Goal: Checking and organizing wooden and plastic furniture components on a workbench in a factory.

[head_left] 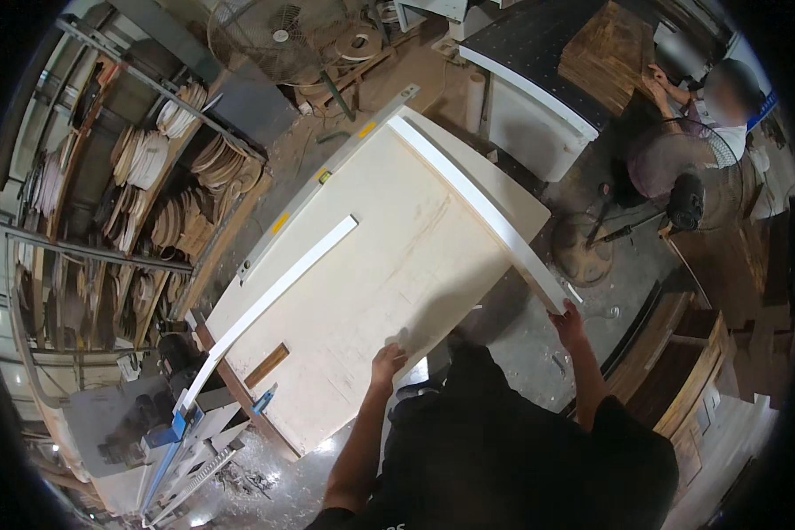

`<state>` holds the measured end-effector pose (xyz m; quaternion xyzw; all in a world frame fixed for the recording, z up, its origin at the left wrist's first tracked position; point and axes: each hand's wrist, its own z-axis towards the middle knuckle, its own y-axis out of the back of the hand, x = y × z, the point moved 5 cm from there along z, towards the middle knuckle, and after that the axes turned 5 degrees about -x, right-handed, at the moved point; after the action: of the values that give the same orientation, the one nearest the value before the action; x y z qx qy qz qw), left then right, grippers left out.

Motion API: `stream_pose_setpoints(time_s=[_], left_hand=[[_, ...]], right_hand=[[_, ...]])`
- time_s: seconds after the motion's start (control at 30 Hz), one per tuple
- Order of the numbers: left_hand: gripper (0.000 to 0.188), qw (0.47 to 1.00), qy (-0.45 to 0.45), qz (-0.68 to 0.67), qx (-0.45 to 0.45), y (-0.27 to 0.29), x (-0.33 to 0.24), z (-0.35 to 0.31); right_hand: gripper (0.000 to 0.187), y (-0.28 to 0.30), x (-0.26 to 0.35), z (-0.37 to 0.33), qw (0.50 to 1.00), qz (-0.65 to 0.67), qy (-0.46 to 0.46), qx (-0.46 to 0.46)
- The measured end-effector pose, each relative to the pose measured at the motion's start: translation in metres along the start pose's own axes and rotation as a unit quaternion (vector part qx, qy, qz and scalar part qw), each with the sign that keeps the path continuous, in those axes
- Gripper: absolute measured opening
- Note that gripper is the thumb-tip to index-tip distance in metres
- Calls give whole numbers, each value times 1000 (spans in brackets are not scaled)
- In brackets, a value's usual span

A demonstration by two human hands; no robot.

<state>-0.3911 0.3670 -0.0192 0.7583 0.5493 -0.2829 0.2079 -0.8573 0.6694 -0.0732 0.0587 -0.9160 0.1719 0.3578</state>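
My right hand (569, 325) is closed round the near end of a long white strip (468, 190) with a brown edge. The strip slants across the large pale tabletop (371, 283), and its near end juts past the table's edge. My left hand (389, 362) is at the table's near edge, fingers loosely bent and apart, with nothing seen in it. A second white strip (283, 287) lies on the left part of the top and runs beyond it. A short brown wood piece (267, 366) and a small blue-handled tool (264, 399) lie near the left edge.
A long spirit level (325, 177) lies along the far edge. Shelves (124, 256) of curved wood pieces stand at left, a large fan (278, 37) behind. At upper right another person (711, 124) handles a wood panel (609, 57) on a black-topped bench. Wooden parts (671, 344) stand at right.
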Motion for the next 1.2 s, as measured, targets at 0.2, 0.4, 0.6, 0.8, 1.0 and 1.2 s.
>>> stream_pose_setpoints(time_s=[0.2, 0.4, 0.6, 0.8, 1.0, 1.2], left_hand=[[50, 998, -12, -58, -29, 20, 34, -18], [46, 997, -25, -62, -25, 9, 40, -17], [46, 990, -112, 57, 60, -26, 31, 16], [51, 998, -33, 25, 56, -34, 15, 8], [53, 995, -74, 43, 44, -27, 8, 6], [51, 997, -75, 16, 10, -7, 16, -3]], right_hand=[[54, 22, -5, -5, 998, 48, -33, -21], [41, 11, -10, -89, 861, -472, 189, -23], [44, 42, -70, -91, 887, -411, 193, -80], [46, -8, -20, -42, 924, -321, 206, 25], [41, -54, -45, -3, 999, 48, 15, -5], [25, -98, -94, -22, 996, 93, -1, -2]])
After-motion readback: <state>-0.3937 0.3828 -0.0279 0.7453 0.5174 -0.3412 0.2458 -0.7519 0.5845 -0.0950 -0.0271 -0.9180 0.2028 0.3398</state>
